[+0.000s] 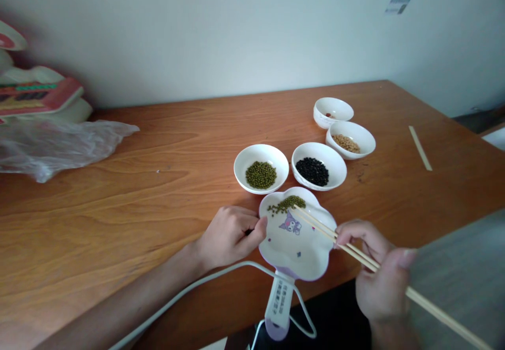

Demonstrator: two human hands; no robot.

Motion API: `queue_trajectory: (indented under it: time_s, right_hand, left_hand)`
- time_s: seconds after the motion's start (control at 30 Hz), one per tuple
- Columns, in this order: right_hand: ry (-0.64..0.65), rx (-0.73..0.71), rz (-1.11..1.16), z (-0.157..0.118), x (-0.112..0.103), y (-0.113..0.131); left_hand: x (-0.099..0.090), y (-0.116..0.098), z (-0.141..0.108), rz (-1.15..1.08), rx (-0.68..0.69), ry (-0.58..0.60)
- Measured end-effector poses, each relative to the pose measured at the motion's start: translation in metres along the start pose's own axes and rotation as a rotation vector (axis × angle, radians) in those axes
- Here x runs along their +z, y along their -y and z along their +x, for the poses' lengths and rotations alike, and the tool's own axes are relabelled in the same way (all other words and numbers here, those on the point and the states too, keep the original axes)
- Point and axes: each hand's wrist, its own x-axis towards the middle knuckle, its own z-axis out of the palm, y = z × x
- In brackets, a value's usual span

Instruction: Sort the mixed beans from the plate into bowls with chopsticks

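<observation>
A white flower-shaped dish [302, 250] with a purple rim, a handle and a cartoon print sits before me. Green mung beans [290, 203] gather along its far side. My left hand [234, 237] is closed at the dish's left edge, its thumb against the rim. In my right hand [376, 271] is a pair of wooden chopsticks [437, 313], their tips at the beans inside the dish. Just beyond the dish stand a white bowl [242, 161] of mung beans and a white bowl [337, 168] of black beans.
Farther right are a bowl [369, 142] of tan beans and a bowl [343, 109] with a few reddish pieces. A pale strip [420, 147] lies on the table. A plastic bag [71, 142] and a toy keyboard [43, 97] occupy the left. A white cable [205, 276] crosses the handle.
</observation>
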Motion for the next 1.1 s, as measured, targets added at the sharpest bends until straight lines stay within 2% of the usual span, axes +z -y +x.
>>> queue_trajectory:
  time_s: [0.13,0.33,0.6,1.0,1.1]
  right_hand:
    - [0.031,-0.025,-0.034,0.001,0.001,-0.009]
    - [-0.005,-0.07,-0.054,-0.001,0.002,-0.005]
    - [-0.007,-0.054,-0.059,0.0,-0.002,-0.01]
    - [-0.073,-0.079,-0.047,-0.003,-0.001,-0.008]
    - [-0.092,-0.072,-0.021,0.001,0.0,0.002]
  left_hand:
    - [-0.001,0.0,0.002,0.012,0.015,0.008]
    - [-0.001,0.0,0.001,0.017,-0.001,0.016]
    - [0.0,0.001,0.0,0.052,0.026,0.005]
    - [0.0,0.0,0.001,0.01,-0.005,0.023]
    - [0.0,0.0,0.001,0.009,-0.007,0.026]
